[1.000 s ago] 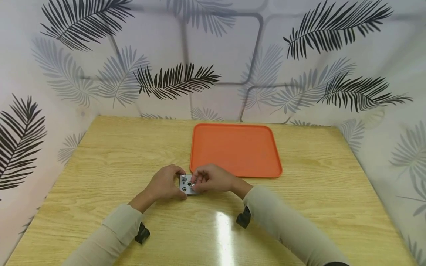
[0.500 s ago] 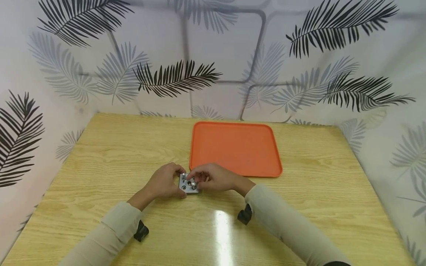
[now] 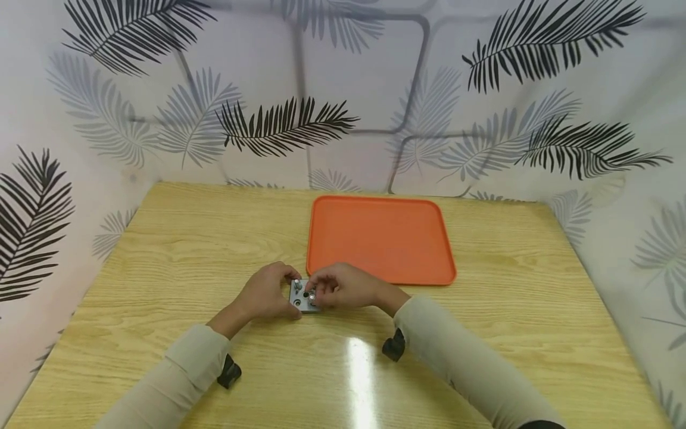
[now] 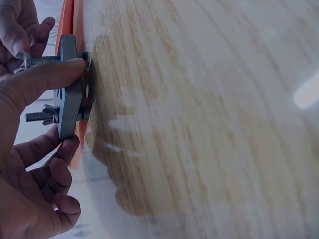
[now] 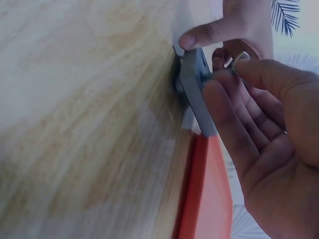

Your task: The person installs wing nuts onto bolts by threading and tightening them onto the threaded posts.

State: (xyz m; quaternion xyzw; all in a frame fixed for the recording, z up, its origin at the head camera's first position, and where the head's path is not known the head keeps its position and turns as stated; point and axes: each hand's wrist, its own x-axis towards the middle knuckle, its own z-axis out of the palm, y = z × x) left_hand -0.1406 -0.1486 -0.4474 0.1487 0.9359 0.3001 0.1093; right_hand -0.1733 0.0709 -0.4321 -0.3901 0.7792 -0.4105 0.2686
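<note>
My left hand (image 3: pixel 265 292) grips a small grey metal plate (image 3: pixel 300 304) by its edges, thumb and fingers on opposite sides. Two threaded bolts stand up from the plate, which also has open holes. One bolt (image 4: pixel 35 117) carries a wing nut (image 4: pixel 50 110) down against the plate. At the other bolt (image 4: pixel 46 59), my right hand (image 3: pixel 345 287) pinches a second wing nut (image 5: pixel 240 59) near the bolt's tip, its thumb on one wing. The bolt heads jut out beneath the plate, close over the table. My right fingers partly hide the plate's right side in the head view.
An orange tray (image 3: pixel 380 238) lies just behind the hands on the wood-grain table (image 3: pixel 509 310). A leaf-patterned backdrop (image 3: pixel 354 89) surrounds the table at the back and sides. Black wrist mounts (image 3: pixel 393 345) sit under both sleeves.
The right fingers reached forward, loosened from the wing nut half a second ago, and are now drawn back around it. The left hand and plate have stayed nearly in place.
</note>
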